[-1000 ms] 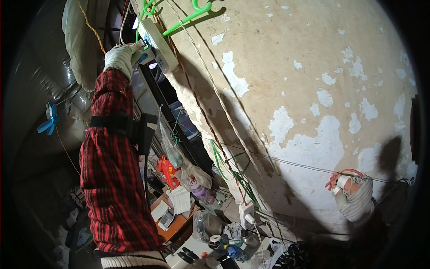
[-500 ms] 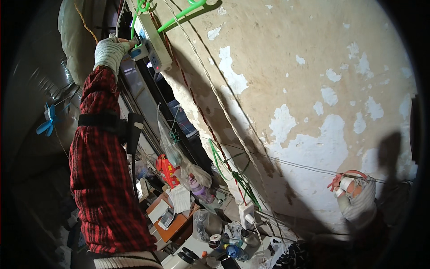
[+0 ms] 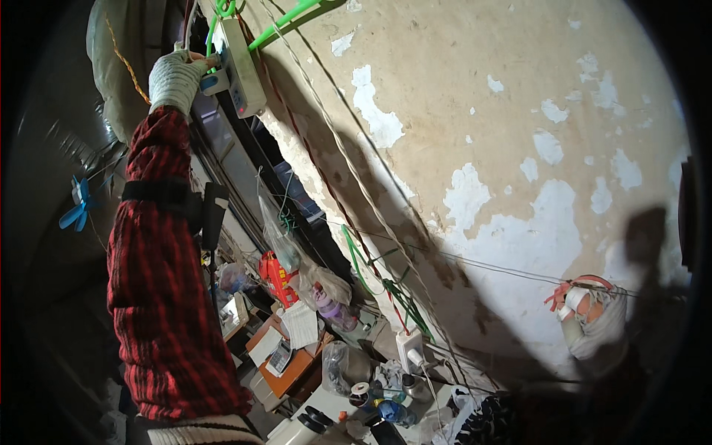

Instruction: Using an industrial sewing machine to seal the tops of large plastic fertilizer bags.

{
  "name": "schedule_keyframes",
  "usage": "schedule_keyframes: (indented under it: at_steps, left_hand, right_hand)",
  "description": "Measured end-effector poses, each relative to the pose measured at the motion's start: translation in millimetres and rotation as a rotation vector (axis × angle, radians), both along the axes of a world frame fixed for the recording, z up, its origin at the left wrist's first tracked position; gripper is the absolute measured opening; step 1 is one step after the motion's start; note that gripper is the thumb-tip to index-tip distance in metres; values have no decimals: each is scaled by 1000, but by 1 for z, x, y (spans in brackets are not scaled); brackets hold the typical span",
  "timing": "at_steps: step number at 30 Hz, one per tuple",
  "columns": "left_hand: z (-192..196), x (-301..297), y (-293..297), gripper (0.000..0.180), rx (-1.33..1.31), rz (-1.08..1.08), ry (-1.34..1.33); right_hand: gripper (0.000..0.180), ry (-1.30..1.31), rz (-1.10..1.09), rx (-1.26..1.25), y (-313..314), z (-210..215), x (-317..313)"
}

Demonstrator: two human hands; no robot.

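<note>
My left hand [image 3: 175, 78], in a white knitted glove with bare fingertips, is raised at the upper left against a white power strip [image 3: 243, 70]. Its fingers are closed at the strip's side, around what looks like a plug whose body they mostly hide. A thin white cable [image 3: 191, 28] runs upward from the hand. Just below the fingers, a white and blue adapter [image 3: 215, 82] sits against the strip, which shows a small red light. A red and black checked sleeve covers the arm, with a black strap [image 3: 156, 191] around it. My right hand is out of view.
Twisted cords [image 3: 319, 111] run down the peeling wall [image 3: 504, 133]. A green hanger [image 3: 285, 24] hangs above the strip. Below are a cluttered table, a calculator [image 3: 279, 360] and a white wall socket [image 3: 409, 350]. A filled bag [image 3: 597, 326] hangs at the right.
The view has shifted slightly, so the arm and power strip appear a little farther left and higher. My left hand stays at the strip.
</note>
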State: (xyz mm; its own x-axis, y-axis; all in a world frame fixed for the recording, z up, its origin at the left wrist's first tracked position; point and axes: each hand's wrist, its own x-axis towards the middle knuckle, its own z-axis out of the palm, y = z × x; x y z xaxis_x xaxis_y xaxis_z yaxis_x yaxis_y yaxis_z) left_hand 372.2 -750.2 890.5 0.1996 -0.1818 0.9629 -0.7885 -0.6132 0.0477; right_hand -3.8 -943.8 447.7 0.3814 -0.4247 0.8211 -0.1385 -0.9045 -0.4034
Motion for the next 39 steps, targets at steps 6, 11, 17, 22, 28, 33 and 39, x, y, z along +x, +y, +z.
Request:
schedule_keyframes:
  at_steps: [6,11,17,22,28,33,39]
  left_hand:
    - [8,2,1,38,26,152,177]
    - [0,-31,6,58,-24,447,71]
    - [-96,-57,45,77,-44,-98,-337]
    - [-305,-122,100,71,384,-91,-368]
    - [-457,-151,240,65,831,0,99]
    - [-587,-129,415,48,752,294,581]
    - [-679,-213,630,47,591,567,877]
  right_hand:
    - [10,84,-39,-43,5,9,1]
    - [15,-20,0,38,11,7,-4]
    - [16,-30,33,-44,-12,-23,-8]
    - [13,-337,447,391,-7,-60,39]
    - [16,128,-45,-74,26,-107,7]
    - [14,332,-272,-862,109,-191,8]
    - [14,480,702,701,318,-253,79]
